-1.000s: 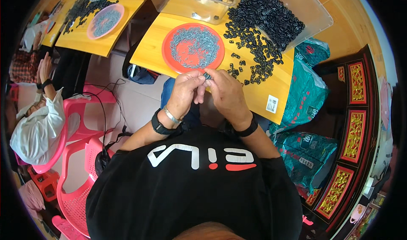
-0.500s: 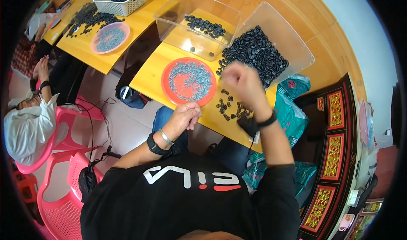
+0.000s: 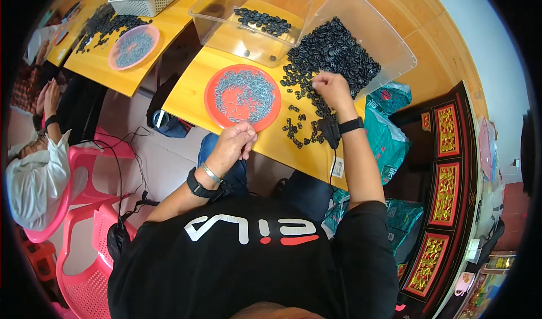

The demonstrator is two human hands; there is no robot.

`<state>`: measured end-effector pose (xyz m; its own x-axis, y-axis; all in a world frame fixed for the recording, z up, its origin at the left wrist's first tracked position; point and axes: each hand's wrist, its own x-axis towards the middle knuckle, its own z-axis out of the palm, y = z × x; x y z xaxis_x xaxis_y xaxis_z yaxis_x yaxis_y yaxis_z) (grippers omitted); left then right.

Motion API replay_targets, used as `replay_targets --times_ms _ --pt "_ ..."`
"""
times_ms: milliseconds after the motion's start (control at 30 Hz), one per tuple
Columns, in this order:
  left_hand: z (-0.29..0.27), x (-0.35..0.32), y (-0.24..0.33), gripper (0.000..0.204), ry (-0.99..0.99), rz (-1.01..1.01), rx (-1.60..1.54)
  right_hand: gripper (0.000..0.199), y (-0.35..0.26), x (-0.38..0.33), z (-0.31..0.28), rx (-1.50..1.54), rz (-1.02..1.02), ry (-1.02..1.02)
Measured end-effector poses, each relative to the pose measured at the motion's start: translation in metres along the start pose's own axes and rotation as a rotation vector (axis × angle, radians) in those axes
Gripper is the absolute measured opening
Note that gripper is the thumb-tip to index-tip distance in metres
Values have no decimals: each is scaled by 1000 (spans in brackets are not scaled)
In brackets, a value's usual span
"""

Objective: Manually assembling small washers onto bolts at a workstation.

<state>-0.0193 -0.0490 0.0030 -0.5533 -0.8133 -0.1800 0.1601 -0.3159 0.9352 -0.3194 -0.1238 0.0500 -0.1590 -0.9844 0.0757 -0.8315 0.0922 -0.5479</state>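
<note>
My left hand [image 3: 239, 138] is closed, fingers curled together, at the near rim of a round red plate [image 3: 210, 102]. Whatever it may hold is hidden. Small silvery metal pins [image 3: 258, 96] are scattered over the plate. My right hand [image 3: 335, 89] is at the near edge of a heap of small black oval plastic parts [image 3: 341, 54], with thumb and fingers drawn together. Anything between those fingertips is too small to make out. The heap spills out of a tilted clear plastic bin [image 3: 390, 44]. Loose black pieces [image 3: 293, 132] lie on the yellow table [image 3: 186, 90] nearer me.
Another clear bin [image 3: 217, 34] holds some black parts behind the plate. On a neighbouring table stand a pink plate of pins [image 3: 134, 48] and a white basket [image 3: 164, 2]. A person [image 3: 42, 178] sits at left near a pink chair [image 3: 90, 274]. Green bags [image 3: 387, 138] are at right.
My right hand, blurred above the table before, has come over to the edge of the black heap. My left hand stays closed by the plate. The whole view has shifted slightly.
</note>
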Motion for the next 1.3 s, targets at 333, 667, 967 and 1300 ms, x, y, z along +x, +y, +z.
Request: replay_targets --times_ms 333,667,967,1300 --pt "5 -3 -4 20 12 -61 63 15 -11 0 56 -102 -44 -32" --pt "2 -2 -5 17 38 -77 22 16 -14 12 68 -300 -3 -95" --pt "-2 4 -9 17 12 -46 32 8 -7 2 54 -127 -166 46" --pt "12 -3 -5 12 25 -10 -17 12 -72 -110 63 852 -69 -373"
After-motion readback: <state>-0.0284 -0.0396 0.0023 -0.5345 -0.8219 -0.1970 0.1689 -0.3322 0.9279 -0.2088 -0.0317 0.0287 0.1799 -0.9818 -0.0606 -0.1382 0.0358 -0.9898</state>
